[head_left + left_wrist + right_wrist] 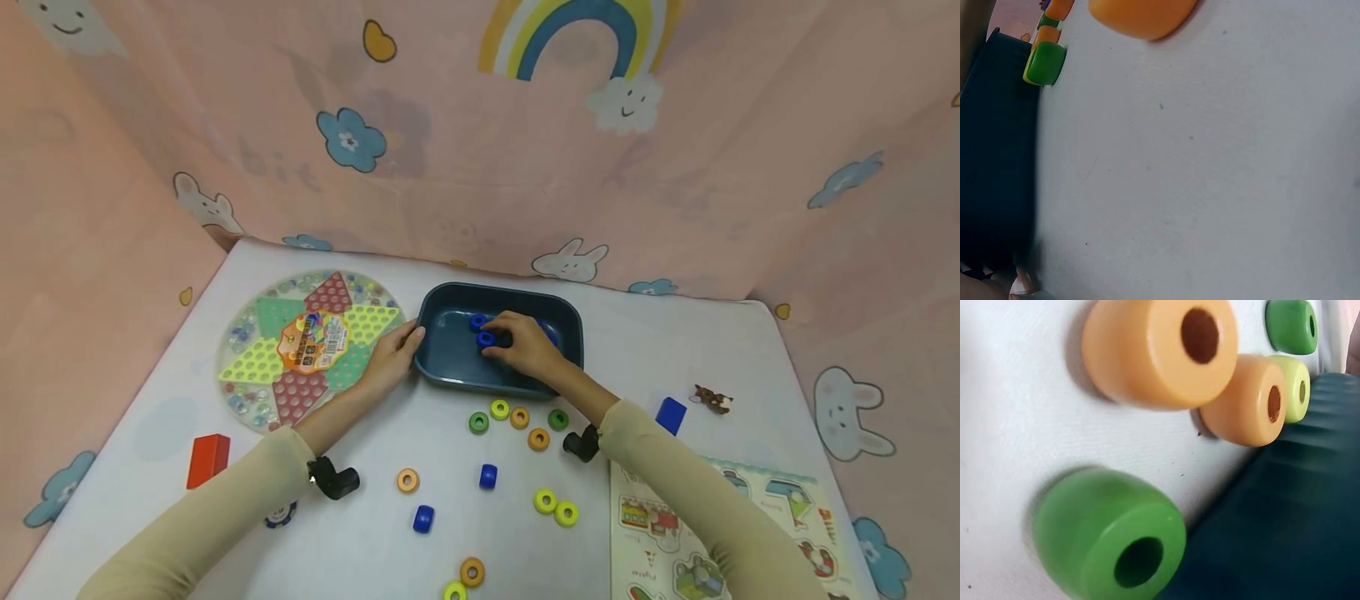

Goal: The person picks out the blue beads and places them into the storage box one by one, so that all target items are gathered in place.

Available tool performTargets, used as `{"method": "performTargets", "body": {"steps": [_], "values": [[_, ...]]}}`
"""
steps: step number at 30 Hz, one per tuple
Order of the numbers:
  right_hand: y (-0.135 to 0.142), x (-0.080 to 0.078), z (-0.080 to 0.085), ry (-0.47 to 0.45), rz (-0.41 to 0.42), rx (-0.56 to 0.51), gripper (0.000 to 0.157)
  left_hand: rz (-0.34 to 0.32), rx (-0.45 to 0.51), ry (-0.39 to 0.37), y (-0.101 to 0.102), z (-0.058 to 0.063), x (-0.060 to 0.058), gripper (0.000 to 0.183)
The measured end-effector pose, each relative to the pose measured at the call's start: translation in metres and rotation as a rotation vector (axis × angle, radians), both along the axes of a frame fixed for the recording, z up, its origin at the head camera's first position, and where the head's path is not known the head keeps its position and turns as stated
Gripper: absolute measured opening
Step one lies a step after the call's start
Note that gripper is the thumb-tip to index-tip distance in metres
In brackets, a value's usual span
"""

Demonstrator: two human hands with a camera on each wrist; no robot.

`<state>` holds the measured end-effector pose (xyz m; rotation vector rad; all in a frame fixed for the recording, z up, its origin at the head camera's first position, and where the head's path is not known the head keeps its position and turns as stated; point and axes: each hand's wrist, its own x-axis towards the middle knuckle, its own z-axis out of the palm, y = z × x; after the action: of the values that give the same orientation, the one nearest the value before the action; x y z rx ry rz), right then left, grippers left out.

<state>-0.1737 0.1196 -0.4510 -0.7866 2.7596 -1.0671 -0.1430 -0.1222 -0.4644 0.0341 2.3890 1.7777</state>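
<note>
A dark blue-green tray (pixel 448 354) stands at the back middle of the table. My left hand (pixel 392 358) grips its left end, thumb at the rim. Inside the tray, my right hand (pixel 528 346) pinches a blue bead (pixel 486 339) between thumb and forefinger. Another blue bead (pixel 477 322) lies just behind it, and more blue shows beyond the hand, partly hidden. Along the tray's near side sit green, yellow and orange beads, among them a green bead (pixel 1110 537) and an orange bead (pixel 1160 353) large in the right wrist view. The tray wall (pixel 997 144) fills the left wrist view's left side.
Left of the tray lies a round star-patterned game board (pixel 262 367). A red block (pixel 207 461) is at the left, a blue block (pixel 671 415) and small brown figure (pixel 712 399) at the right. Loose beads and a picture puzzle board (pixel 637 550) occupy the front.
</note>
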Motion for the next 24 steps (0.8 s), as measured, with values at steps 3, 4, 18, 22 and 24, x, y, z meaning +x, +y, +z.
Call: {"method": "performTargets", "body": {"steps": [3,4,18,22,24], "values": [[0.001,-0.001,0.000,0.003,0.001,0.028,0.036,-0.004,0.008,-0.001,0.000,0.000,0.000,0.051],[0.002,0.000,0.000,0.001,0.001,0.029,0.036,-0.003,0.011,-0.003,0.000,-0.001,0.000,0.051],[0.016,0.036,0.012,0.107,-0.020,-0.279,0.025,0.007,0.025,0.005,-0.001,-0.005,0.002,0.050],[0.015,0.064,0.037,0.086,-0.001,-0.341,0.022,0.012,0.020,0.006,-0.001,-0.004,0.002,0.050],[0.013,0.079,0.047,0.065,0.018,-0.359,0.022,0.010,0.018,0.011,0.000,-0.003,0.001,0.050]]}}
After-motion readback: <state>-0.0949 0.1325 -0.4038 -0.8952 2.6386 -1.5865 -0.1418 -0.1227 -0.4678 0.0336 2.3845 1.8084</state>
